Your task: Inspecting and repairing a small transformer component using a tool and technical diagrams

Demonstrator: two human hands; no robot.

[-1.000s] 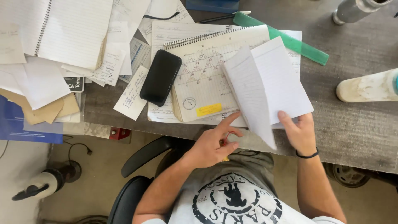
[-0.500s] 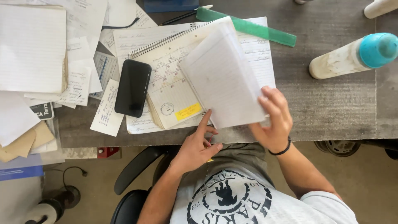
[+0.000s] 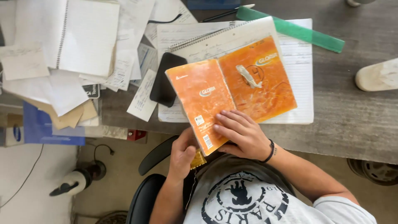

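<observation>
Orange notebook (image 3: 232, 93) lies spread under the right hand (image 3: 242, 135).

Head cam, steep downward, close over desk (image 3: 352, 120)

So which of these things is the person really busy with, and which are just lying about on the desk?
In hand:
orange notebook, opened cover side up
right hand, flat on its cover
left hand, at its lower edge, by a small yellow piece

Lying about:
black phone
green ruler
spiral notebook
loose papers
pale bottle
</observation>
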